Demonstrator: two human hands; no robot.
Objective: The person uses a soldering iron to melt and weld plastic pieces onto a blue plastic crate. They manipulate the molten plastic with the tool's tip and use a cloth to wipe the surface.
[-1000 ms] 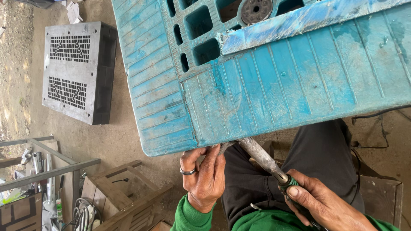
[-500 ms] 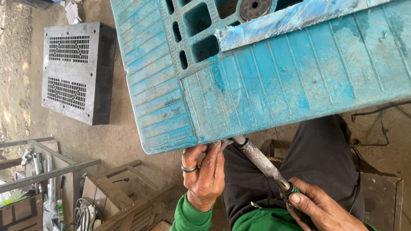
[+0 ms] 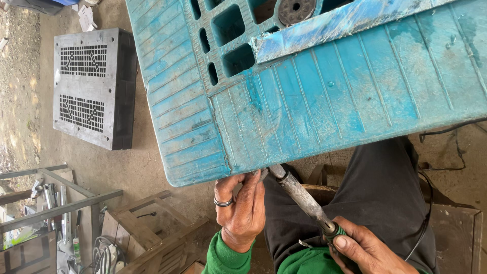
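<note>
A large worn turquoise plastic pallet (image 3: 324, 96) fills the upper view, its near edge above my lap. My left hand (image 3: 239, 205), with a ring, presses its fingers against the pallet's lower edge; what it pinches there is hidden. My right hand (image 3: 362, 248) grips the green handle of a soldering-iron-like tool (image 3: 299, 195). The tool's grey metal shaft slants up-left and its tip touches the pallet edge beside my left fingers. A loose blue strip (image 3: 350, 23) lies across the pallet's top.
A grey plastic pallet (image 3: 94, 86) lies on the dirt floor at left. A wooden crate (image 3: 147, 228) and a metal frame (image 3: 56, 198) with tools stand at lower left. A black cable (image 3: 446, 152) runs at right past my dark trousers (image 3: 385, 203).
The tool's tip has shifted slightly left along the pallet's edge, toward my left fingers. My right hand followed. The left hand stays in place.
</note>
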